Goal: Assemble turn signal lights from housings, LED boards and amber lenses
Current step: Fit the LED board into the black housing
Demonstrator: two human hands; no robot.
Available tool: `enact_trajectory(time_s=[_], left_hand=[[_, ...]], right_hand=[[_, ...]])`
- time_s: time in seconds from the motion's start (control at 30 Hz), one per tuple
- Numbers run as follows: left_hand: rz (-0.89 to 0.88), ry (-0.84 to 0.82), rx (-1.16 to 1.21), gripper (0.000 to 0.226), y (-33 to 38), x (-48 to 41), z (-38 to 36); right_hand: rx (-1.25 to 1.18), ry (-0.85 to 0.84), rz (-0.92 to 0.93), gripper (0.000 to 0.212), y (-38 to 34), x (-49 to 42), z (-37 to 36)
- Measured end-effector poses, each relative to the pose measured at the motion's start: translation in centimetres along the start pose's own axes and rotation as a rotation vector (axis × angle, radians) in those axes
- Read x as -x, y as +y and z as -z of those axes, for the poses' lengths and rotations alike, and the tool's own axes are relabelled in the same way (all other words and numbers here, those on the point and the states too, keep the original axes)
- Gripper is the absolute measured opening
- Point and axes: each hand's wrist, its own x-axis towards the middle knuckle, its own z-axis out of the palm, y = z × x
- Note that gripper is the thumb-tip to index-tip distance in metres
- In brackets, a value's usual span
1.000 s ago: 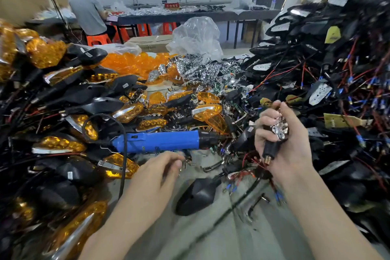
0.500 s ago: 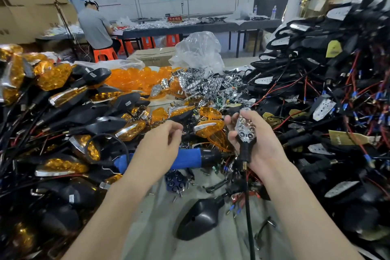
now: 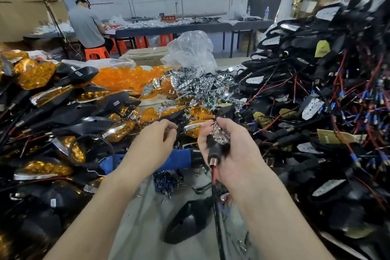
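Note:
My right hand [image 3: 234, 152] grips a black turn signal housing [image 3: 215, 150] with a chrome reflector [image 3: 220, 134] seated in its top; a red and black wire hangs from its stem. My left hand [image 3: 155, 145] hovers just left of it with fingers loosely curled, and whether it holds anything I cannot make out. Loose amber lenses [image 3: 126, 78] are heaped behind, beside a pile of chrome reflectors [image 3: 200, 84]. A blue electric screwdriver [image 3: 179, 158] lies on the table under my hands.
Finished signals with amber lenses [image 3: 63, 112] are stacked at left. Black housings with red and blue wires [image 3: 327, 101] are piled high at right. One empty black housing [image 3: 187, 224] lies on the grey table near me. A person [image 3: 86, 25] sits at a far bench.
My right hand brought the housing from the right pile to the centre. My left hand lifted from beside the screwdriver and rose toward the housing.

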Motion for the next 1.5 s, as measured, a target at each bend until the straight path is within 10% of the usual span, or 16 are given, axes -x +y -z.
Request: enact_trajectory(time_s=[0.4, 0.6, 0.77, 0.97, 1.23, 1.5], left_hand=[[-0.063, -0.074, 0.361, 0.017, 2.7, 2.8, 1.7], [0.311, -0.863, 1.063, 0.046, 7.3, 7.6, 2.6], [0.143, -0.901, 0.922, 0.032, 7.2, 7.9, 4.9], [-0.16, -0.623, 0.004, 0.025, 5.1, 6.0, 4.0], [-0.036, -0.115, -0.104, 0.023, 1.0, 0.7, 2.2], [0.02, -0.433, -0.492, 0.076, 0.4, -5.2, -0.7]], right_hand=[[0.171, -0.044, -0.086, 0.008, 0.1, 7.4, -2.8], [-0.026, 0.008, 0.22, 0.017, -1.2, 2.9, 0.4], [0.046, 0.074, 0.498, 0.012, -3.6, 0.5, 1.7], [0.282, 0.04, 0.588, 0.008, -4.2, -1.0, 3.8], [0.376, -0.108, 0.547, 0.006, -4.3, -2.6, 5.2], [0.411, -0.131, 0.521, 0.006, -4.6, -3.1, 5.9]])
